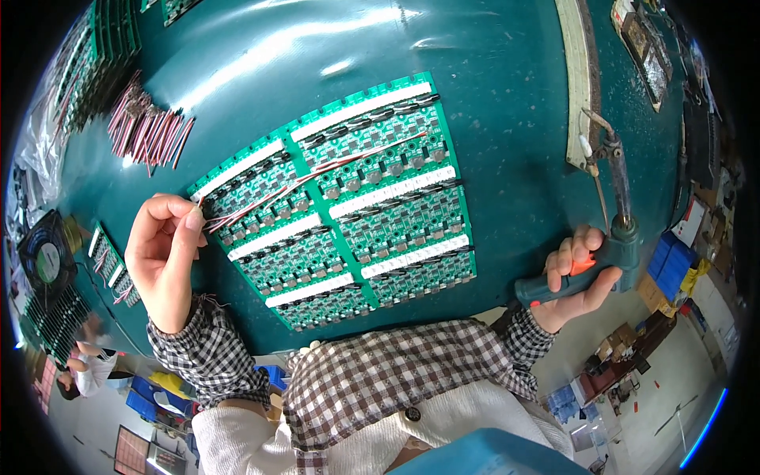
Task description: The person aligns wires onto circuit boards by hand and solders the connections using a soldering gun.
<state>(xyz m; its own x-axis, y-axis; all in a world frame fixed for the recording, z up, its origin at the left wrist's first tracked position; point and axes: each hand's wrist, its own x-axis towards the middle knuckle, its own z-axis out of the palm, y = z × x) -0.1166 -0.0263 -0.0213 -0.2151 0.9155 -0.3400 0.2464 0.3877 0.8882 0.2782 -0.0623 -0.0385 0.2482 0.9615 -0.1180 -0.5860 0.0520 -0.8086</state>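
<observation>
a red and white wire pair (305,180) is pinched at its end by the left hand (165,257), over the green circuit board panel (348,202). the wire runs up and right across the panel. the right hand (576,286) is closed around a soldering gun (609,237), tip pointing up, away from the body. the wire end is best held steady on its pad.

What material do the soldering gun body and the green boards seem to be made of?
Soldering gun: likely moulded plastic body, matt teal with an orange trigger; its thin tip looks like bare metal. Green boards: probably rigid laminate with a glossy green coating, white strips and small dark parts.
</observation>
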